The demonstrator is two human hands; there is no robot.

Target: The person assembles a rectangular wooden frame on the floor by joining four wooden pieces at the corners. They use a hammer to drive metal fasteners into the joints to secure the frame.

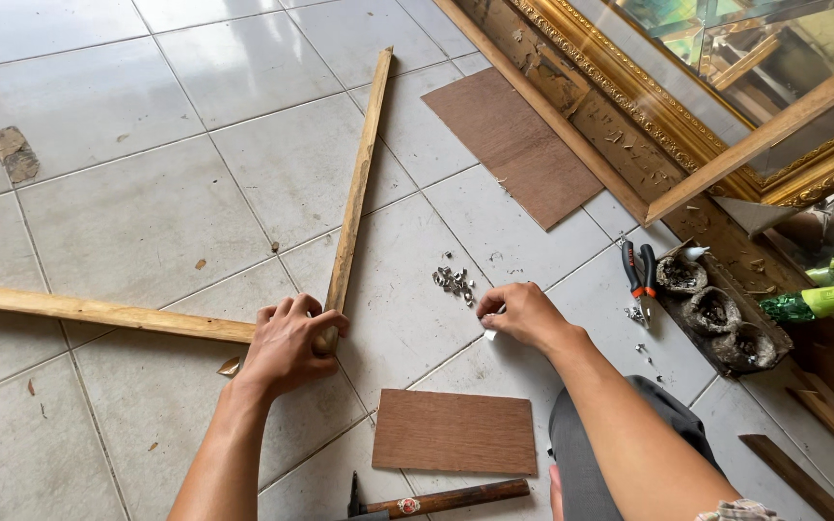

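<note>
Slats [351, 207] meeting in a corner near left on tiles [137, 222], pinned by left hand [287, 342] pressed flat over joint; right hand [523, 314] pinching perhaps a small staple beside pile [454, 282]: best kept square, pressure steady.

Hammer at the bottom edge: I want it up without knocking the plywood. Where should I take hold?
Probably the wooden handle, gripped from above near its free right end. It lies flat on the tile, just below the plywood piece; the head is half out of frame.
</note>
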